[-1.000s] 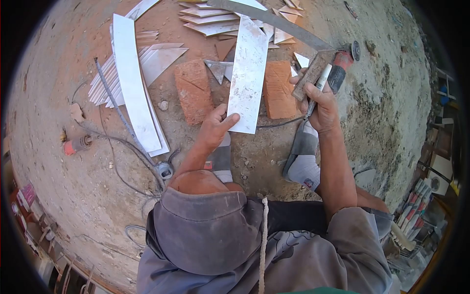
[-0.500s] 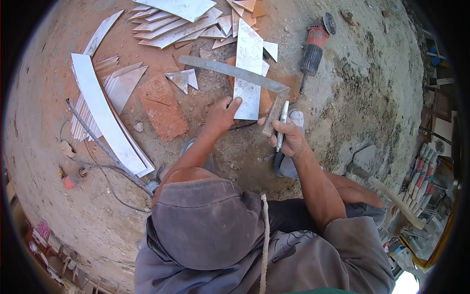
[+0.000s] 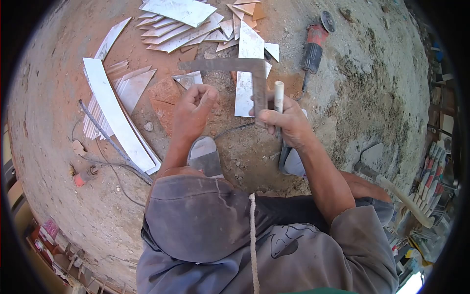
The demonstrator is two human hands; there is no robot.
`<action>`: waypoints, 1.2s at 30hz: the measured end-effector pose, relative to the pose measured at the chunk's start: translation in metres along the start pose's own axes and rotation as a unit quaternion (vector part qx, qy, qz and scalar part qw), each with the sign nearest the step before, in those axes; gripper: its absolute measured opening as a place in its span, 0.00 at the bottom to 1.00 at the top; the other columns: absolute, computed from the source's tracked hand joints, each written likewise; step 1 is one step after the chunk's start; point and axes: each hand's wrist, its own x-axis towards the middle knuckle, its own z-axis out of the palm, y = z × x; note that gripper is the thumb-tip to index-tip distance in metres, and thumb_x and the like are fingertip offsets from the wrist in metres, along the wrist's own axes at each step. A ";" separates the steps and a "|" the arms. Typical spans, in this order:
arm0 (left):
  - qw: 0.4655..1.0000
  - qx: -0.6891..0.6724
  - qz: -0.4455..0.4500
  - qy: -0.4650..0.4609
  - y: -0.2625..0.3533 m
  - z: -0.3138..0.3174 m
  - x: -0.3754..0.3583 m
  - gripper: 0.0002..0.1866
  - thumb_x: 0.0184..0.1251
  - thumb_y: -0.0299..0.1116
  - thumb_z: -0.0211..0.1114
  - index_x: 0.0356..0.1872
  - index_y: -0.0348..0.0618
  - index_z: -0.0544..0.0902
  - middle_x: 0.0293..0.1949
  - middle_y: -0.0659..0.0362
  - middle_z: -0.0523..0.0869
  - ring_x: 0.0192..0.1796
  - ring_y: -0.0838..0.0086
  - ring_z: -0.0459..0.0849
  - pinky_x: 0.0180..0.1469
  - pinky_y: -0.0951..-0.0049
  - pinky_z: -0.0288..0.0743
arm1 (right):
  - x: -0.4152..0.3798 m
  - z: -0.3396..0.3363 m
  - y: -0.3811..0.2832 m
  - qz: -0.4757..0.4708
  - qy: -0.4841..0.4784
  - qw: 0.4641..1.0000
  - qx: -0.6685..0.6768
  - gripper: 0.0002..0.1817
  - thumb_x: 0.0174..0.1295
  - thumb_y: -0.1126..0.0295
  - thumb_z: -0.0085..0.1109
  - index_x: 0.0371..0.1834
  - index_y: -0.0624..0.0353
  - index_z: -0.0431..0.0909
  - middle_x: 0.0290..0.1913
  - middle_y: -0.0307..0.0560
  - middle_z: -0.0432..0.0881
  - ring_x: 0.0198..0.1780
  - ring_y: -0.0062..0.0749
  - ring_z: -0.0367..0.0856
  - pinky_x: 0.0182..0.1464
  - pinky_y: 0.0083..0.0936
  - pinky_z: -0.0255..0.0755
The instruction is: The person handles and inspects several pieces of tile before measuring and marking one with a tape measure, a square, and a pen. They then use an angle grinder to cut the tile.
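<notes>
My right hand (image 3: 289, 118) grips a metal square (image 3: 259, 88) and a white marker (image 3: 278, 100) together. The square's long arm reaches left over a white tile strip (image 3: 249, 54) lying on the ground. My left hand (image 3: 193, 115) is raised left of that strip, touching none of it, its fingers curled in with nothing visible between them. Behind it on the ground lie a reddish brick (image 3: 162, 100) and a small triangular tile piece (image 3: 188, 79).
Tile offcuts (image 3: 178, 11) are heaped at the top. Long white strips (image 3: 115, 112) lie left, beside a cable. An angle grinder (image 3: 313, 49) rests upper right, a hammer-like tool (image 3: 404, 201) lower right. A shoe (image 3: 204, 152) is below my left hand.
My left hand has come off the tile strip, moved left and closed. My right hand has turned the square, so its short arm now points down, with the marker still held.
</notes>
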 end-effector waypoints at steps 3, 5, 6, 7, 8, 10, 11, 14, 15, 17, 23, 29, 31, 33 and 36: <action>0.994 0.039 0.099 -0.015 0.075 0.004 -0.014 0.24 0.69 0.48 0.68 0.50 0.35 0.79 0.41 0.58 0.84 0.41 0.78 0.82 0.49 0.77 0.76 | 0.002 0.049 -0.019 -0.075 -0.046 0.994 -0.072 0.28 0.54 0.61 0.74 0.54 0.64 0.78 0.39 0.43 0.83 0.30 0.19 0.77 0.31 0.17 0.72; 0.994 0.067 0.089 -0.007 0.107 0.002 -0.021 0.23 0.70 0.47 0.67 0.51 0.34 0.78 0.41 0.57 0.84 0.42 0.78 0.82 0.50 0.78 0.75 | 0.005 0.080 -0.019 -0.159 -0.051 0.984 -0.064 0.28 0.53 0.61 0.75 0.54 0.64 0.79 0.39 0.42 0.83 0.31 0.19 0.78 0.33 0.19 0.73; 0.994 0.085 0.072 0.008 0.119 -0.001 -0.025 0.23 0.70 0.45 0.67 0.52 0.33 0.78 0.41 0.57 0.85 0.43 0.79 0.82 0.51 0.78 0.74 | -0.001 0.093 -0.028 -0.154 -0.028 0.981 -0.113 0.28 0.53 0.60 0.75 0.54 0.64 0.78 0.39 0.44 0.83 0.33 0.23 0.79 0.36 0.21 0.74; 0.992 0.099 0.079 0.003 0.127 -0.004 -0.029 0.23 0.70 0.45 0.67 0.52 0.33 0.78 0.41 0.57 0.85 0.43 0.79 0.82 0.51 0.78 0.74 | -0.005 0.103 -0.034 -0.148 -0.003 0.976 -0.160 0.29 0.52 0.60 0.74 0.55 0.63 0.78 0.39 0.46 0.83 0.35 0.26 0.80 0.38 0.24 0.75; 0.988 0.122 0.087 0.024 0.133 -0.007 -0.033 0.22 0.70 0.44 0.67 0.52 0.33 0.78 0.41 0.56 0.86 0.43 0.79 0.82 0.50 0.78 0.74 | -0.009 0.112 -0.036 -0.159 0.000 0.976 -0.150 0.29 0.52 0.60 0.74 0.55 0.63 0.78 0.39 0.46 0.83 0.35 0.26 0.80 0.38 0.24 0.75; 0.979 0.157 0.111 0.065 0.140 -0.007 -0.044 0.20 0.74 0.42 0.62 0.52 0.33 0.80 0.39 0.56 0.87 0.42 0.78 0.83 0.46 0.77 0.74 | -0.018 0.123 -0.037 -0.236 0.055 0.949 -0.199 0.28 0.53 0.58 0.73 0.54 0.62 0.78 0.41 0.52 0.83 0.39 0.34 0.82 0.43 0.31 0.76; 0.978 0.164 0.116 0.063 0.142 -0.008 -0.046 0.20 0.74 0.42 0.62 0.52 0.33 0.80 0.39 0.56 0.87 0.42 0.78 0.83 0.46 0.77 0.74 | -0.018 0.122 -0.033 -0.242 0.056 0.949 -0.194 0.28 0.53 0.58 0.73 0.54 0.62 0.78 0.41 0.52 0.83 0.39 0.34 0.82 0.43 0.31 0.76; 0.977 0.171 0.095 0.082 0.143 -0.012 -0.050 0.22 0.79 0.44 0.49 0.52 0.33 0.81 0.35 0.58 0.85 0.37 0.77 0.82 0.44 0.76 0.74 | -0.022 0.107 -0.031 -0.339 -0.001 0.917 -0.210 0.23 0.56 0.60 0.69 0.53 0.59 0.80 0.45 0.54 0.83 0.45 0.45 0.83 0.49 0.38 0.75; 0.976 0.170 0.096 0.091 0.140 -0.013 -0.051 0.22 0.79 0.44 0.49 0.52 0.33 0.81 0.35 0.58 0.85 0.37 0.77 0.82 0.44 0.76 0.74 | -0.023 0.095 -0.031 -0.365 0.046 0.902 -0.226 0.22 0.56 0.60 0.68 0.52 0.59 0.80 0.44 0.54 0.82 0.46 0.46 0.83 0.48 0.38 0.75; 0.980 0.158 0.095 0.071 0.132 -0.019 -0.051 0.23 0.80 0.45 0.49 0.53 0.33 0.80 0.33 0.60 0.83 0.34 0.77 0.81 0.42 0.76 0.75 | -0.017 0.058 -0.035 -0.393 0.142 0.870 -0.263 0.21 0.57 0.61 0.68 0.52 0.58 0.81 0.45 0.53 0.82 0.47 0.47 0.82 0.48 0.38 0.75; 0.997 0.077 -0.021 0.005 0.083 -0.010 -0.048 0.22 0.80 0.49 0.49 0.48 0.39 0.80 0.29 0.64 0.80 0.27 0.83 0.76 0.30 0.81 0.70 | -0.012 -0.028 -0.046 -0.211 0.147 0.852 -0.455 0.19 0.58 0.55 0.63 0.43 0.58 0.83 0.39 0.58 0.84 0.43 0.53 0.84 0.46 0.45 0.76; 0.988 0.079 -0.110 -0.079 0.000 -0.003 0.009 0.16 0.78 0.44 0.55 0.43 0.40 0.80 0.30 0.63 0.82 0.27 0.81 0.78 0.27 0.79 0.72 | 0.009 -0.044 0.036 -0.040 0.037 0.872 -0.486 0.19 0.55 0.57 0.62 0.41 0.60 0.83 0.37 0.61 0.85 0.42 0.56 0.84 0.47 0.47 0.76; 0.975 0.101 -0.168 -0.103 -0.023 0.000 0.026 0.14 0.76 0.42 0.58 0.42 0.40 0.80 0.32 0.61 0.83 0.29 0.80 0.79 0.27 0.77 0.73 | 0.017 -0.046 0.057 0.007 0.048 0.868 -0.494 0.18 0.55 0.58 0.61 0.42 0.61 0.83 0.37 0.62 0.85 0.42 0.57 0.84 0.48 0.47 0.76; 0.974 0.077 -0.182 -0.109 -0.048 0.003 0.044 0.14 0.74 0.41 0.60 0.42 0.39 0.81 0.33 0.61 0.84 0.30 0.80 0.79 0.29 0.76 0.74 | 0.024 -0.051 0.080 0.028 0.102 0.877 -0.468 0.18 0.55 0.61 0.61 0.43 0.62 0.83 0.37 0.64 0.85 0.43 0.57 0.84 0.48 0.48 0.75; 0.966 0.125 -0.195 -0.118 -0.070 0.005 0.057 0.15 0.72 0.42 0.62 0.43 0.39 0.82 0.34 0.61 0.85 0.32 0.81 0.80 0.30 0.75 0.75 | 0.028 -0.054 0.096 0.018 0.133 0.853 -0.504 0.19 0.55 0.60 0.61 0.43 0.64 0.82 0.30 0.66 0.83 0.37 0.57 0.84 0.44 0.45 0.76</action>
